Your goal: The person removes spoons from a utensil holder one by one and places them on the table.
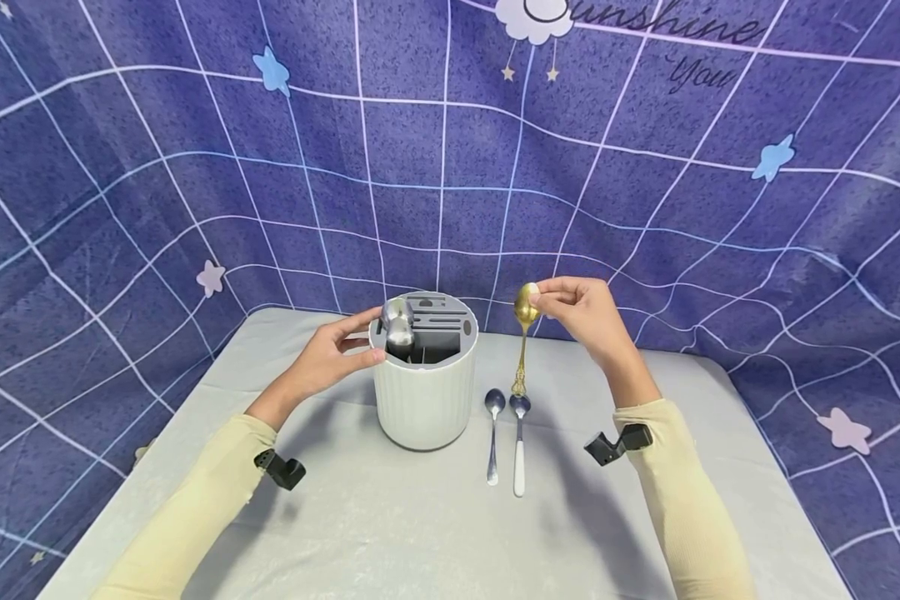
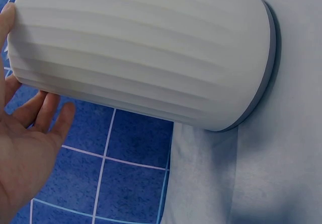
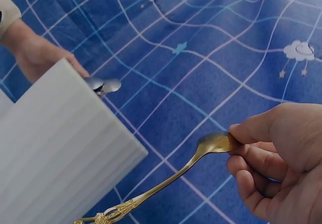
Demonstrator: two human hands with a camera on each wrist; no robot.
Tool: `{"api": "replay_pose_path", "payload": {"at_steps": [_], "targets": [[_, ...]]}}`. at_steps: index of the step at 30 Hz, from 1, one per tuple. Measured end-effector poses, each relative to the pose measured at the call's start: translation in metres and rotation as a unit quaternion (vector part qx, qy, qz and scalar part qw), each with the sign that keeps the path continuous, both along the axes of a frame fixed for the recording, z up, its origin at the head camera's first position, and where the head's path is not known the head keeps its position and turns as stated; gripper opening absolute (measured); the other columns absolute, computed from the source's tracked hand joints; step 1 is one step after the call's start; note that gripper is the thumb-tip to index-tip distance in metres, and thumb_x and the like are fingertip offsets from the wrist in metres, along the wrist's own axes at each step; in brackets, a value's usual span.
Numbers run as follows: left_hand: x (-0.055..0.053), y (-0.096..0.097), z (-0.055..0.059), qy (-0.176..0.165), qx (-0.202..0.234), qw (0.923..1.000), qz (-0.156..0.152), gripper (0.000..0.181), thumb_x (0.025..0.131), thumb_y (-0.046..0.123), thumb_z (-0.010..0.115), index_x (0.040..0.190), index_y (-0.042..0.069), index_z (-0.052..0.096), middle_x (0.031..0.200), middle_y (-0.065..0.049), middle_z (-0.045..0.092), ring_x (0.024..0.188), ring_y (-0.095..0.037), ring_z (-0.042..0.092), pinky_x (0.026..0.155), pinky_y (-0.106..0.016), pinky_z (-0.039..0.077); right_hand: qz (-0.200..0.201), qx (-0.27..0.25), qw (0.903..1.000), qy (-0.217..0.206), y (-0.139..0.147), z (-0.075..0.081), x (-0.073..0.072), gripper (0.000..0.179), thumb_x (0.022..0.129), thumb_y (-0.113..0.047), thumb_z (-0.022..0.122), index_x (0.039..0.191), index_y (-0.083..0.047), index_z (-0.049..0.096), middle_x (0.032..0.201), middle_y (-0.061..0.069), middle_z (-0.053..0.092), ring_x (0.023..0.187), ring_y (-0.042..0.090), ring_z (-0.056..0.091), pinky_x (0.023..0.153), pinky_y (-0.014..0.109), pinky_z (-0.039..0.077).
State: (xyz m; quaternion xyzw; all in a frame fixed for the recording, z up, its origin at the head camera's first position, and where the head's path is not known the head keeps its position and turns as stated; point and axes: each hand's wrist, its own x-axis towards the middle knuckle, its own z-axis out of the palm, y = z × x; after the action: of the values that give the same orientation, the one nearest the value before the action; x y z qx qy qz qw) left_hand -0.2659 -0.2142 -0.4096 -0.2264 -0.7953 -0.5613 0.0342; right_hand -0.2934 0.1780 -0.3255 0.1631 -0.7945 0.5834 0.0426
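Observation:
A white ribbed utensil holder [image 1: 425, 408] with a grey slotted top stands upright on the table. Two shiny metal spoons [image 1: 399, 321], it appears, stick up from its left side. My left hand [image 1: 330, 354] touches the left of the holder's rim, thumb in front and fingers spread behind. To the right of the holder, my right hand [image 1: 581, 312] pinches a gold spoon [image 1: 523, 337] by its bowl, the ornate handle [image 3: 115, 211] hanging down. Below it on the table lie a metal teaspoon [image 1: 493, 433] and a white-handled spoon [image 1: 520, 446], side by side.
A pale grey cloth covers the table [image 1: 390, 525]. Behind and at both sides hangs a blue grid-patterned curtain [image 1: 450, 150] with stars and clouds. Each sleeve carries a black wrist camera, one on the left [image 1: 280, 469], one on the right [image 1: 618, 443].

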Motion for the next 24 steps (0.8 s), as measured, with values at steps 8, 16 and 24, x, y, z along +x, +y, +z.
{"api": "replay_pose_path", "payload": {"at_steps": [8,16,24], "targets": [[0.0,0.0,-0.001,-0.003,0.0,1.0,-0.002,0.071,0.092,0.01,0.076,0.155,0.005,0.044,0.156,-0.02,0.045,0.131,-0.043,0.053,0.115,-0.06,0.041,-0.002,-0.003,0.9997,-0.024,0.011,-0.02,-0.003,0.031,0.094,-0.01,0.072,0.115,0.013,0.069,0.082,-0.011,0.076,0.077,0.004,0.069,0.075,0.02,0.059],[-0.001,0.001,-0.001,0.002,0.004,1.0,-0.006,0.07,0.092,0.009,0.076,0.154,0.004,0.044,0.155,-0.02,0.045,0.133,-0.042,0.051,0.115,-0.061,0.04,-0.013,-0.001,0.9984,-0.055,0.02,-0.041,-0.004,0.033,0.093,-0.01,0.073,0.117,0.013,0.068,0.081,-0.013,0.075,0.077,0.004,0.067,0.075,0.02,0.057],[-0.001,0.001,-0.001,0.004,0.004,1.0,-0.005,0.071,0.092,0.008,0.076,0.155,0.004,0.044,0.156,-0.02,0.045,0.134,-0.041,0.051,0.114,-0.06,0.042,-0.018,-0.016,0.995,-0.097,0.031,-0.061,-0.005,0.033,0.093,-0.009,0.073,0.117,0.013,0.068,0.081,-0.014,0.074,0.077,0.004,0.065,0.077,0.022,0.056]]}}
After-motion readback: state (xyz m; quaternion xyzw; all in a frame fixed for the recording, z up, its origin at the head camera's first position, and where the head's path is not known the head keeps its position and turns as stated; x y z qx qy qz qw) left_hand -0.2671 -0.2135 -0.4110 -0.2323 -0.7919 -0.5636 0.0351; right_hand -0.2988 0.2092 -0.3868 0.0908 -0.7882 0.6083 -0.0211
